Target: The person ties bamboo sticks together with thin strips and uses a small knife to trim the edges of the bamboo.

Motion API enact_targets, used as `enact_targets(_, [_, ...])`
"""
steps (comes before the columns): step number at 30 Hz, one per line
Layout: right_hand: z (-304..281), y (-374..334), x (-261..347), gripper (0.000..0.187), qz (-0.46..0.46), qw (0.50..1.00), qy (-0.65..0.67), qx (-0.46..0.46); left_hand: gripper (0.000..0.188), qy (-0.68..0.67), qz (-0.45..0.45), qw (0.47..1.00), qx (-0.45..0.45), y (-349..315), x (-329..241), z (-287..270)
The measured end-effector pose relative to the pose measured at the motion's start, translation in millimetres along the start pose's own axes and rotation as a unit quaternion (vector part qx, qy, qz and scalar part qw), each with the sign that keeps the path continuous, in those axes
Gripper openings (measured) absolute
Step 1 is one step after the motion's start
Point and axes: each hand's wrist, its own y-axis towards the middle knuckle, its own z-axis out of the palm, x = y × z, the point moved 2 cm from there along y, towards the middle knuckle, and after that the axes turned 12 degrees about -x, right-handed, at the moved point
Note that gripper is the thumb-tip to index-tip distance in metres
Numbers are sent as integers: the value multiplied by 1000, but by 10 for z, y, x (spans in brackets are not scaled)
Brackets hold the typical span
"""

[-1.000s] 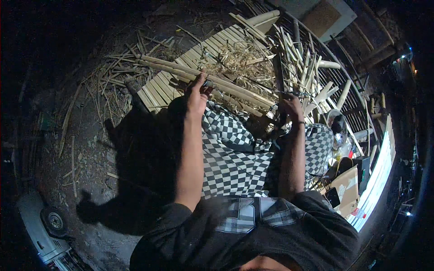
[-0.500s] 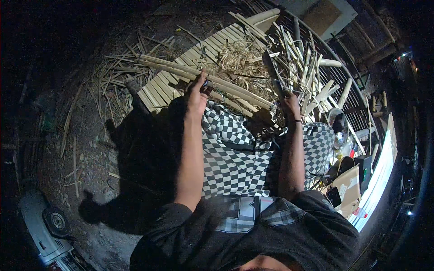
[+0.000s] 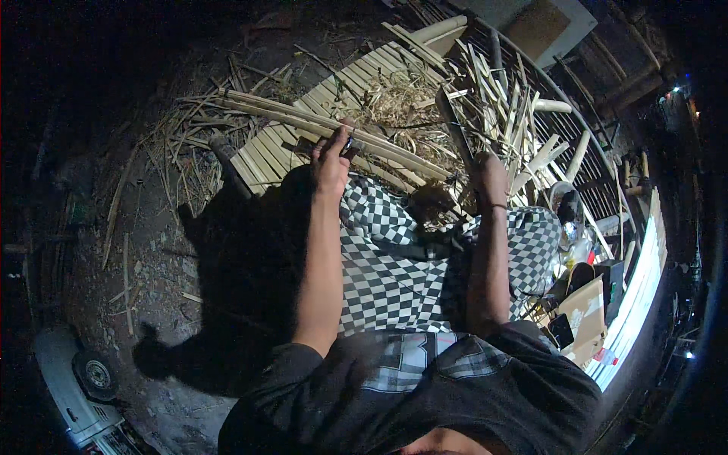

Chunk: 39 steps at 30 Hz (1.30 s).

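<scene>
Long pale bamboo strips (image 3: 277, 111) lie slantwise in front of me, from the upper left down to the right, above my lap. My left hand (image 3: 331, 168) is closed around them near their middle, thumb and fingers gripping. In my right hand (image 3: 490, 180) is the handle of a long-bladed knife (image 3: 453, 123). Its dark blade points away and slightly left, just beyond the strips' right end. I cannot tell whether the blade touches the strips. The handle is mostly hidden by my fingers.
Curly shavings (image 3: 398, 98) cover part of a slatted bamboo platform (image 3: 262, 161). Split bamboo pieces (image 3: 519, 121) pile up on the right. More thin offcuts (image 3: 186, 144) litter the ground at left. A cardboard box (image 3: 584, 318) and a phone (image 3: 560, 331) sit beside my right side.
The bamboo strips have slid slightly to the upper left. My right hand and the knife have shifted a little, with the blade tip now slightly farther left.
</scene>
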Motion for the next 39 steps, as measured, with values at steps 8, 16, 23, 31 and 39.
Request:
enact_targets(8, [-964, -467, 1863, 33, -87, 933, 334, 108, 22, 10, 9, 999, 30, 25, 80, 76])
enact_targets(16, [-522, -837, 2057, 31, -156, 935, 306, 84, 26, 14, -10, 1000, 14, 34, 147, 51])
enact_targets(23, [-1608, -550, 1986, 19, -23, 875, 414, 251, 28, 5, 46, 999, -8, 96, 13, -29])
enact_targets(31, [-2646, -604, 1520, 9, -23, 718, 694, 41, 37, -21, 25, 999, -22, 127, 8, -67])
enact_targets(39, [-3030, -581, 630, 11, -98, 500, 853, 111, 42, -4, 29, 1000, 0, 133, 4, -66])
